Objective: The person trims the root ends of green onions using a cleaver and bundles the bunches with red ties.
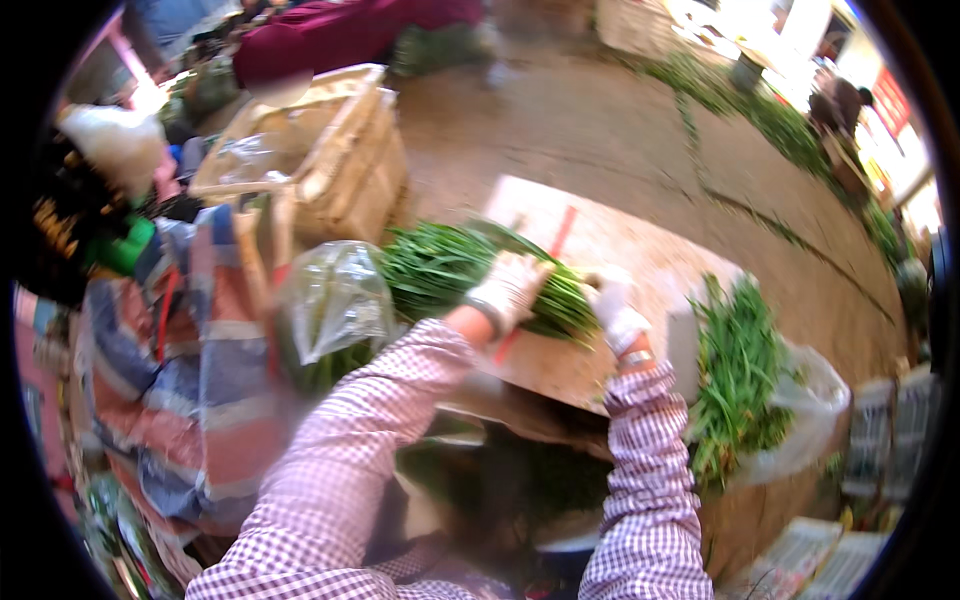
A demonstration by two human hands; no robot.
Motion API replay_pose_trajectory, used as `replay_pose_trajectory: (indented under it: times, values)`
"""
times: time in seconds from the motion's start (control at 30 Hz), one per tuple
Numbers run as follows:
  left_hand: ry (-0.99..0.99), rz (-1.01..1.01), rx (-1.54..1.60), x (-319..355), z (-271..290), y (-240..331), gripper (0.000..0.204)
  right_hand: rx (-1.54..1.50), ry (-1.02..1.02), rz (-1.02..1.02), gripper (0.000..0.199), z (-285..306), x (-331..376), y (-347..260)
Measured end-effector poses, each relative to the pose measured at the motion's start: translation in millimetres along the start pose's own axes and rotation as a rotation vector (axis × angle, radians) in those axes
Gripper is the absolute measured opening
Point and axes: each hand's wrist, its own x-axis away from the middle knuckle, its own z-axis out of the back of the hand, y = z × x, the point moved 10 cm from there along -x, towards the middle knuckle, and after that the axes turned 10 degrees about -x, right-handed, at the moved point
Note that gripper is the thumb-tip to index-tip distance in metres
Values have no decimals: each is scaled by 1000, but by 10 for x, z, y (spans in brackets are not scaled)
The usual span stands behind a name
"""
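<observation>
Holding leafy greens [430, 268] across a pale board [650, 240]

The left hand [512, 288], gloved in white, is clasped over the bunch near the frame's centre. The right hand [617, 308] is at the stem ends; blur hides its fingers, so I cannot tell whether it is clenched or released. The board's near edge slants below both wrists; its surface stretches toward the upper right, and beyond its far edge brown floor [560, 130] spreads through the upper centre. A clear plastic bag [340, 295] crowds the leaf ends at left, with a striped bag [235, 390] beyond and a crate [350, 170] upper left. A second green bunch [740, 370] borders the board's right end.
</observation>
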Motion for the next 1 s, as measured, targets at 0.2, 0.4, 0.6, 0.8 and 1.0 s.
replay_pose_trajectory:
  times: [0.2,0.4,0.6,0.8,1.0]
  values:
    - [-79,-25,91,114,186,-20,85,14,-216,-16,102,-322,-3,-362]
    - [-337,-21,108,72,17,-11,126,231,-298,18,115,-467,166,-368]
    - [-460,55,167,-97,-103,-91,116,380,-201,43,88,-528,31,-169]
    - [-200,-2,118,-194,-330,-125,107,363,-16,19,64,-394,155,115]
    - [-363,90,184,-141,-349,-161,113,690,64,15,10,423,1429,-181]
